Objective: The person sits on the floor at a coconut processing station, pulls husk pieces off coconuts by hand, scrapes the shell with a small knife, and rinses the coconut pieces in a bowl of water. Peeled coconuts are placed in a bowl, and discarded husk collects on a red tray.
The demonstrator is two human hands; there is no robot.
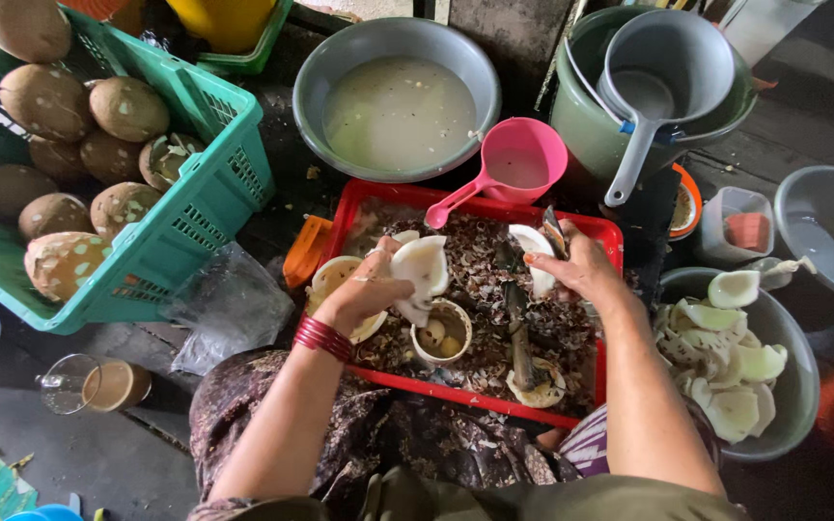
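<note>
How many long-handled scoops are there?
2. A pink scoop rests between the grey basin and the red tray; a grey scoop sits in the green bucket. Others may be hidden.

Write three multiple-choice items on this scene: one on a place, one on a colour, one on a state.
1. Where do the brown coconuts lie?
A. green crate
B. red tray
C. grey bowl

2. What colour is the scoop by the tray?
A. blue
B. pink
C. yellow

3. What does the left hand hold?
A. nothing
B. a cup
C. a white coconut piece

Answers: 1 A, they fill the green crate. 2 B, it is plainly pink. 3 C, fingers grip the white coconut piece over the red tray.
</note>
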